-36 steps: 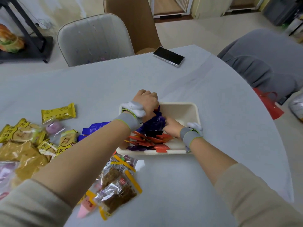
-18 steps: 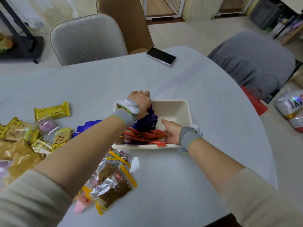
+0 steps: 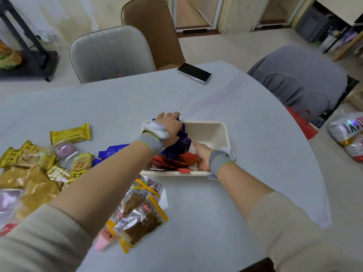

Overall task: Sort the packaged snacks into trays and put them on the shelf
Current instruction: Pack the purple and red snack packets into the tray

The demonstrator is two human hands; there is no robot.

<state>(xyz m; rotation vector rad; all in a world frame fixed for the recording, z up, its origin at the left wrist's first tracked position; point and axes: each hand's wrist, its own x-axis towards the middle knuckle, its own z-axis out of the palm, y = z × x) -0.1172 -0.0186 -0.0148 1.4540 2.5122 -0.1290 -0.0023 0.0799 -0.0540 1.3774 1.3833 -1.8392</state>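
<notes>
I am looking down over both forearms at a pale grey table (image 3: 225, 107). A cream tray (image 3: 212, 132) is sitting in the middle of it, just ahead of me.

The left hand (image 3: 170, 126) is reaching over the tray's far left corner, knuckles up, fingers curled down over the purple packets (image 3: 181, 146). I am reading it as gripping those packets, though the fingertips themselves are hidden from me.

The right hand (image 3: 202, 156) is lying inside the tray at its near right side, touching the red packets (image 3: 172, 161). Its fingers are tucked out of sight, so I cannot tell whether it is holding anything or merely resting there.

Purple and red packets are filling the left half of the tray; the right half is showing bare cream floor.

Unsorted snacks are lying to the left of the tray: a yellow bar (image 3: 69, 134), a heap of yellow and tan packets (image 3: 29, 169), a blue packet (image 3: 114, 151) just beside the tray. Clear packets with brown filling (image 3: 137, 213) are lying near the tray's front edge, under my left forearm.

A phone (image 3: 194, 72) is resting face up at the table's far edge, well apart from the tray.
</notes>
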